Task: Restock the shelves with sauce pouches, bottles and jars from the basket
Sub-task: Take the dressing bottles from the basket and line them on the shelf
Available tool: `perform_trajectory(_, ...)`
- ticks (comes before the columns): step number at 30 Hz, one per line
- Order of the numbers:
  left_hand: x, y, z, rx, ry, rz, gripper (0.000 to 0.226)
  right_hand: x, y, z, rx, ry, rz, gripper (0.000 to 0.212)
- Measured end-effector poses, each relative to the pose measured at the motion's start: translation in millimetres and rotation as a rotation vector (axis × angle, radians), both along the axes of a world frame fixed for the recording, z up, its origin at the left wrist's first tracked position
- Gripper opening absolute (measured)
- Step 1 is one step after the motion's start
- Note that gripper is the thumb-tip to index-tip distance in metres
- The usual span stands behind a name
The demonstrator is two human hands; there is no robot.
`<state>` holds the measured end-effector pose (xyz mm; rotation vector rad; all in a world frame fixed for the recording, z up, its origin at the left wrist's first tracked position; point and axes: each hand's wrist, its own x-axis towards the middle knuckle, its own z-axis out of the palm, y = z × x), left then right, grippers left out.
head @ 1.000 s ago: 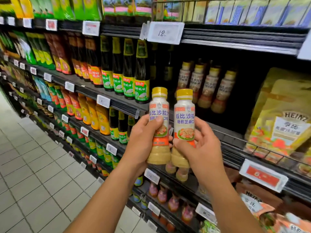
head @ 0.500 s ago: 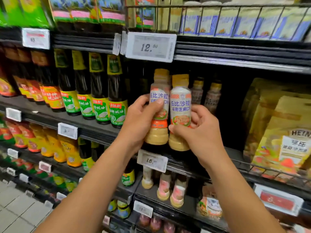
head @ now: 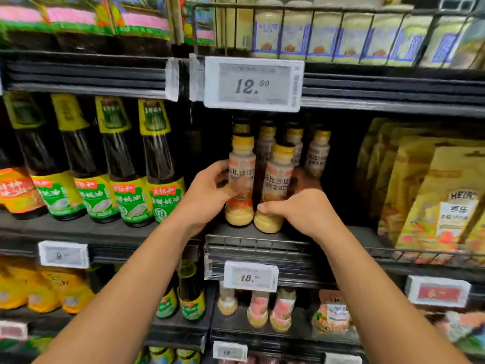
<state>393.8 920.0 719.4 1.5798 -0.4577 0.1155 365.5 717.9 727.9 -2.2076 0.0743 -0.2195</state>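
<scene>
Two small salad-dressing bottles with yellow caps stand side by side at the front of the dark middle shelf [head: 262,233]. My left hand [head: 210,191] grips the left dressing bottle [head: 241,179] around its middle. My right hand [head: 301,208] holds the right dressing bottle [head: 275,179] low on its body. Both bottle bases sit at the shelf surface; whether they rest on it I cannot tell. Behind them stand several matching dressing bottles [head: 317,153]. No basket is in view.
Tall dark sauce bottles with green labels [head: 126,164] fill the shelf to the left. Yellow Heinz pouches [head: 446,200] lean behind a wire rail on the right. A 12.50 price tag [head: 253,84] hangs above, an 18 price tag [head: 250,277] below. More bottles sit on lower shelves.
Both hands carried the two bottles up from in front of the shelves and in onto the middle shelf, in front of the matching bottles. The view moved closer to the shelf.
</scene>
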Motion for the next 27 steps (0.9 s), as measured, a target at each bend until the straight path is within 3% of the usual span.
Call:
perform_trajectory(5,3.3,1.8,-9.6,0.014,0.025,-0.013,0.049,-3.4,6.7,1.4,-0.047,-0.058,-0.008,0.063)
perform_trajectory(8,1.0,5.0,-12.1,0.011,0.046,-0.038,0.058,-7.8,6.8,2.6,-0.136,0.038,0.01,0.055)
perform_trajectory(12,-4.8,12.5,-17.7,0.252,0.04,0.034,0.071,-17.6,2.6,5.1,-0.198,0.122,0.023,0.052)
perform_trajectory(14,-5.8,12.5,-19.2,0.389,0.037,0.121,0.064,-19.8,2.9,6.3,-0.214,0.142,0.02,0.052)
perform_trajectory(19,3.7,10.4,-17.0,0.504,0.05,0.21,0.05,-8.2,10.6,14.1,-0.298,0.191,0.001,0.063)
perform_trajectory(27,33.4,-2.7,-16.8,0.542,0.083,0.339,0.046,33.2,23.4,17.0,-0.496,0.162,-0.027,0.069)
